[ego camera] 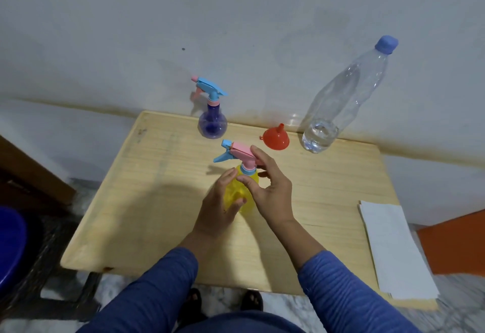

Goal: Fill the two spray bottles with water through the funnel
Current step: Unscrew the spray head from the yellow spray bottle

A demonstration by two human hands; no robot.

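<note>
Yellow spray bottle [240, 196]: it stands upright near the middle of the bench [157, 188], between both hands; its pink and blue trigger head [237, 153] is on the neck and points to the left.
Left hand [219, 208]: it holds the round yellow body from the left side; the fingers [228, 175] lie curved against the plastic and the thumb touches the front of the body.
Right hand [273, 191]: it is at the neck of the yellow bottle; the upper fingers [262, 157] reach behind the pink head, and the thumb tip is just below the blue collar; it seems to pinch the collar, but the contact is partly hidden.
Purple spray bottle [212, 122]: it stands upright at the far edge of the bench near the wall, with its blue and pink head on.
Funnel [276, 136]: red, it lies mouth down with the spout up, between the purple bottle and the water bottle.
Water bottle [341, 101]: clear, with a blue cap on; some water is in the bottom part.
White paper [393, 248]: a folded stack on the right edge of the bench.
Sleeves [349, 293]: blue, on both arms.
</note>
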